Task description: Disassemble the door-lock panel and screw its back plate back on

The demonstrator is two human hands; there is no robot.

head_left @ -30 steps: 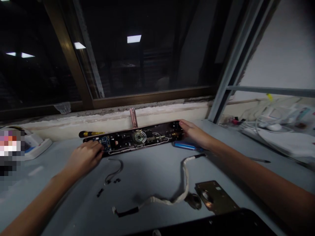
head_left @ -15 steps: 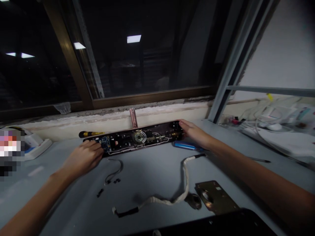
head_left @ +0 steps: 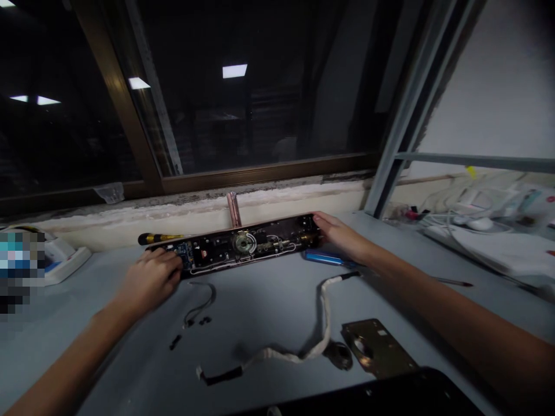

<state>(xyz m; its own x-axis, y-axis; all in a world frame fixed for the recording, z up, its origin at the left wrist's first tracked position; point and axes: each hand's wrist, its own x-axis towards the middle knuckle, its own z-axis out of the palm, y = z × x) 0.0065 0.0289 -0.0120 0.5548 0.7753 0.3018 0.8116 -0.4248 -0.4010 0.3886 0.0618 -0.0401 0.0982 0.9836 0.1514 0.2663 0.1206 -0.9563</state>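
Note:
A long black housing [head_left: 217,249] with a blue circuit board, a round part and white wires lies across the back of the table, its open side facing me. My left hand [head_left: 158,271] grips its left end, next to the board. Around the right end are the fingers of my right hand [head_left: 332,231]. A white wrapped cable [head_left: 327,312] with black ends curves in front of it. Nearer me lie a brass-coloured metal plate [head_left: 379,346] and a round dark part [head_left: 339,355].
Behind the housing is a black and yellow screwdriver [head_left: 162,237]. A blue tool [head_left: 327,257] lies by my right hand. A thin cable [head_left: 212,294] and small black pieces sit at centre left. A black panel [head_left: 373,398] fills the near edge. White devices [head_left: 485,242] stand right.
The view has shifted very slightly. Both hands keep their hold on the housing, which has barely moved.

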